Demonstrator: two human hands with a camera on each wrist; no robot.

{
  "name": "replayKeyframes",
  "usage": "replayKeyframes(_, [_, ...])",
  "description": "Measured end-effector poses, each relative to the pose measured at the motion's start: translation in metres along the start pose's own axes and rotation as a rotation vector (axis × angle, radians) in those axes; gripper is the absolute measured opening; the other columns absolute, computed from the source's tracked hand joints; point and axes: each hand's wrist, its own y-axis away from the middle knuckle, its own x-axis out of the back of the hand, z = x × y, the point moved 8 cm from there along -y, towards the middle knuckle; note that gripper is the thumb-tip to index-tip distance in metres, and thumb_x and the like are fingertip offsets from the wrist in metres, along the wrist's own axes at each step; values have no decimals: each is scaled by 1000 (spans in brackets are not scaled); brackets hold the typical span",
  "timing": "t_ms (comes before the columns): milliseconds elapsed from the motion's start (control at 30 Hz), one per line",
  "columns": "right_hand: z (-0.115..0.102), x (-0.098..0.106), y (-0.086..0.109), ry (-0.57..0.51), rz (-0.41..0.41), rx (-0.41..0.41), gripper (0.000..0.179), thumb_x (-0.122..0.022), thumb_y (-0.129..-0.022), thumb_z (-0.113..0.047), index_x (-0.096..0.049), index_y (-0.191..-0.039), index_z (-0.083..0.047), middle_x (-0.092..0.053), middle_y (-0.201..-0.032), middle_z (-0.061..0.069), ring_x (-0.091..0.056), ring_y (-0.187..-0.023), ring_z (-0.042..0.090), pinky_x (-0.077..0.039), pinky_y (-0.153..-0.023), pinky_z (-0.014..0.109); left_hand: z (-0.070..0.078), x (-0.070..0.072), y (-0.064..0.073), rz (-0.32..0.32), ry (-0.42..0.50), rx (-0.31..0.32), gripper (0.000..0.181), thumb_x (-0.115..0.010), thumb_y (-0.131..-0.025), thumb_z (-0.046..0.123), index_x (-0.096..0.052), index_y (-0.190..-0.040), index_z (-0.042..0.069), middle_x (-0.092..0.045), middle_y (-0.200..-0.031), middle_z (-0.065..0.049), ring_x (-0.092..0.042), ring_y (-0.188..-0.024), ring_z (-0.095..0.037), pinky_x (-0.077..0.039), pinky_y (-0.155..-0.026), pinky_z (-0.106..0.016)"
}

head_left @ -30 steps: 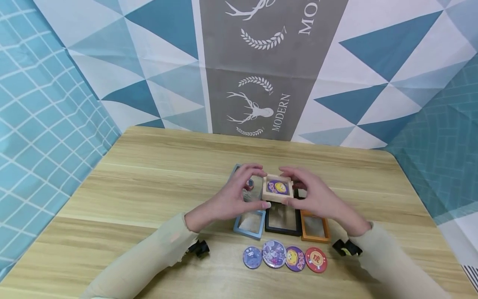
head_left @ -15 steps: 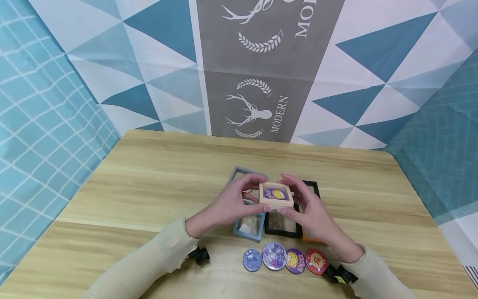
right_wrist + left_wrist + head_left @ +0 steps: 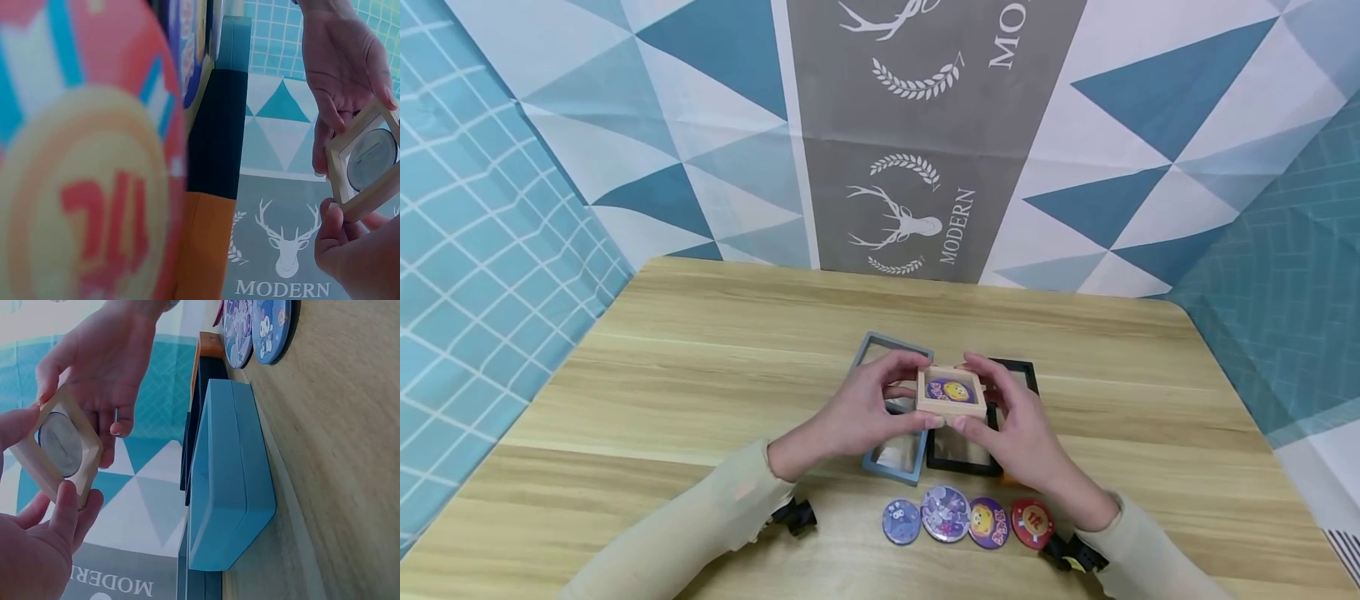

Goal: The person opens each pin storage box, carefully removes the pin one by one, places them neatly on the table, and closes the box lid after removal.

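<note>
In the head view a small pale wood-coloured display frame [image 3: 951, 408] with a clear window is held level above the table. Inside it shows a round purple badge [image 3: 951, 390] with a yellow cartoon face. My left hand [image 3: 876, 404] grips its left side, thumb along the near edge. On its right side, my right hand [image 3: 1026, 433] pinches it between thumb and fingers. Both wrist views look up at the underside of the frame [image 3: 90, 447], where the badge's plain grey back [image 3: 373, 160] shows through the window.
Under the hands lie blue frames [image 3: 917, 467], black frames [image 3: 964, 468] and an orange frame [image 3: 206, 250], partly covered. Nearer the person, several badges stand in a row: a small blue one [image 3: 901, 522], a larger lilac one [image 3: 945, 513], a purple one [image 3: 988, 522] and a red one [image 3: 1032, 523].
Both hands have brought the wood-coloured frame slightly nearer the person and to the left. My right hand has shifted inward, its thumb now on the near edge, and its arm overlaps the orange frame.
</note>
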Motion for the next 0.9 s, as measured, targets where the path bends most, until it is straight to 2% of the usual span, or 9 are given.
replayKeyframes(133, [-2, 0, 0, 17, -9, -9, 67, -74, -87, -10, -43, -147, -9, -55, -136, 9, -55, -110, 24, -51, -89, 34, 0, 0, 0, 3, -33, 8, 62, -85, -80, 14, -53, -133, 3, -57, -128, -10, -65, -109, -22, -53, -94, -37])
replayKeyframes(267, [-6, 2, -1, 26, -58, -31, 63, -75, -89, -12, -46, -144, -8, -53, -137, 7, -53, -112, 25, -50, -93, 31, 0, 2, -1, -11, -42, -4, 61, -87, -79, 15, -55, -129, 5, -58, -127, -7, -66, -106, -19, -53, -94, -40])
replayKeyframes(400, [-8, 8, -3, -28, -87, -52, 45, -71, -93, -9, -58, -135, -7, -56, -134, 7, -54, -113, 25, -51, -93, 30, 2, 1, -1, -41, -73, -29, 68, -89, -75, 15, -54, -134, 8, -59, -131, -5, -66, -102, -18, -53, -93, -38])
replayKeyframes(533, [-4, 18, -3, -73, -72, -145, 32, -63, -99, -13, -63, -131, -7, -61, -128, 12, -60, -108, 27, -55, -86, 31, 6, -2, -1, -55, -100, -80, 83, -92, -72, 14, -48, -142, 12, -54, -140, -2, -63, -113, -16, -54, -89, -31])
replayKeyframes(633, [-2, 24, -4, -72, -45, -222, 35, -57, -103, -21, -58, -134, -5, -62, -122, 14, -62, -102, 26, -56, -84, 33, 9, -3, -1, -57, -52, -119, 90, -91, -70, 8, -37, -142, 10, -47, -146, -5, -57, -124, -20, -55, -87, -33])
replayKeyframes(700, [0, 28, -4, -80, -10, -267, 34, -54, -104, -25, -55, -130, -2, -64, -115, 15, -63, -96, 24, -57, -82, 34, 11, -4, 0, -63, -30, -139, 84, -91, -70, 5, -36, -134, 9, -44, -148, -7, -56, -126, -23, -56, -87, -34])
replayKeyframes(800, [3, 33, -4, -98, 41, -321, 30, -53, -105, -28, -50, -118, 0, -64, -105, 15, -64, -90, 23, -56, -83, 35, 13, -6, 1, -77, -63, -166, 66, -90, -72, 7, -44, -119, 10, -40, -151, -5, -55, -125, -24, -56, -85, -33])
replayKeyframes(900, [3, 35, -4, -96, 59, -342, 28, -52, -105, -28, -50, -108, 0, -63, -100, 14, -64, -88, 22, -56, -83, 36, 13, -8, 1, -96, -113, -177, 58, -90, -73, 13, -56, -119, 13, -38, -151, -1, -54, -124, -22, -57, -84, -32])
